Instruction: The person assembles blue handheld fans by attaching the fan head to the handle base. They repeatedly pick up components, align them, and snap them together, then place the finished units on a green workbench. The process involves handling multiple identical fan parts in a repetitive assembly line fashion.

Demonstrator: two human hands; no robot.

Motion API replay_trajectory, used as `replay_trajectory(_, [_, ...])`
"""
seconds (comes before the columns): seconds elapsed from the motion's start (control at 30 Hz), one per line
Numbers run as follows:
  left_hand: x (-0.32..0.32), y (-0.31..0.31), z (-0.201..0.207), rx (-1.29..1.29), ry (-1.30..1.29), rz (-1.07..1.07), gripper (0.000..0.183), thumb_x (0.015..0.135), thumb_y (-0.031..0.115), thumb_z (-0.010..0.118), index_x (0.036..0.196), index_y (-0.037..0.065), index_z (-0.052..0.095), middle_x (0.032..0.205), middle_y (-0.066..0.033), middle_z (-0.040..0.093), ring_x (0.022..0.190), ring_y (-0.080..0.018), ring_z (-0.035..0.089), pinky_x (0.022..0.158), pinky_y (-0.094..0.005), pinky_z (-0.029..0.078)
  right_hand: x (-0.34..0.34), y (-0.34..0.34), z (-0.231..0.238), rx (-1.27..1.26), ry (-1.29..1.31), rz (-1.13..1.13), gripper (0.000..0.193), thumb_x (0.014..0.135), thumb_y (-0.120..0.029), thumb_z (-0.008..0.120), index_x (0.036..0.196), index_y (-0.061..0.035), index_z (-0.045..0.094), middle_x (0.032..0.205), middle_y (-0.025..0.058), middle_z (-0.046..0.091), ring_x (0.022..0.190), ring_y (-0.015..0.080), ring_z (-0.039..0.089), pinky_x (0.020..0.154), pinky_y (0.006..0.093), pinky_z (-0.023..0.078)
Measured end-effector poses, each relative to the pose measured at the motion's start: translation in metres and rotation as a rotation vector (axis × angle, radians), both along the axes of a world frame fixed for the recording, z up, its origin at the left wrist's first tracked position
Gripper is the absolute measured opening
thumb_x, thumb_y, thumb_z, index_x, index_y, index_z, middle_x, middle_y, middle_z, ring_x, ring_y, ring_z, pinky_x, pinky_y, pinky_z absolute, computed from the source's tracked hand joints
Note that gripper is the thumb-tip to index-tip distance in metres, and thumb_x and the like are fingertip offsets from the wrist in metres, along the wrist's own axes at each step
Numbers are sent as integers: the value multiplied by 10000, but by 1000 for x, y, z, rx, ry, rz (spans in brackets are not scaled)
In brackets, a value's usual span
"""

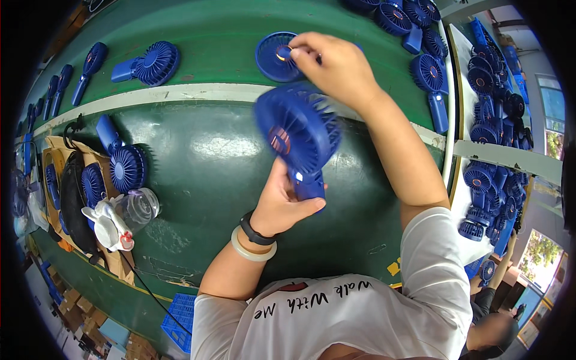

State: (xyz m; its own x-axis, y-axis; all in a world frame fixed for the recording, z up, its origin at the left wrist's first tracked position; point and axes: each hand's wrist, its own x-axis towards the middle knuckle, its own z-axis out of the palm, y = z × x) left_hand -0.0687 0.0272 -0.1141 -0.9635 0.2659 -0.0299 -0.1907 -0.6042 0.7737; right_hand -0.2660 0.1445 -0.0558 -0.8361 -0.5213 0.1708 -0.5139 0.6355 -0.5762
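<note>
My left hand is wrapped round the handle of a dark blue handheld fan. This fan is raised over the near work surface, its round caged head tilted and smeared by motion. On the green strip beyond it lies a second blue handheld fan with a round head and an orange-ringed hub. Reaching in from the right, my right hand has its thumb and fingers bent together at that hub. The hand covers part of this second fan, and its handle is mostly hidden.
Several blue fans, among them one fan, lie along the green strip. More are piled at the far right and in crates. At left are a clear jar, a white figurine and cardboard. A co-worker is at lower right.
</note>
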Motion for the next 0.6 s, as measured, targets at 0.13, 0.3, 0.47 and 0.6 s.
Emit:
replay_trajectory(0.13, [-1, 0, 4, -235, 32, 83, 540, 857, 13, 546, 1321, 32, 270, 1157, -84, 500, 1013, -152, 528, 889, -321, 438, -1, 20, -29, 87, 304, 114, 604, 734, -186, 696, 1281, -132, 445, 1271, 133, 469, 1099, 317, 516, 911, 390, 428])
replay_trajectory(0.3, [-4, 1, 7, -45, -116, 124, 457, 903, 177, 545, 1273, 22, 326, 1131, -131, 540, 975, -198, 581, 860, -330, 463, 6, 40, -25, 234, 238, -28, 722, 694, -238, 740, 1317, -114, 396, 1267, 157, 428, 1094, 316, 518, 903, 424, 432])
replay_trajectory(0.47, [-1, 4, 8, -11, -110, 147, 449, 903, 159, 537, 1275, 24, 325, 1117, -126, 540, 957, -188, 580, 851, -330, 469, 32, 74, -24, 216, -14, -306, 579, 783, -239, 670, 1281, -75, 425, 1108, 161, 527, 951, 284, 580, 813, 379, 477])
replay_trajectory(0.6, [1, 6, 3, 30, -68, 201, 444, 905, 147, 522, 1276, 23, 313, 1095, -124, 537, 944, -181, 578, 825, -332, 484, 69, 102, -25, -911, -853, -173, 463, 919, -359, 466, 1251, -37, 439, 1019, 153, 544, 843, 251, 584, 706, 366, 498])
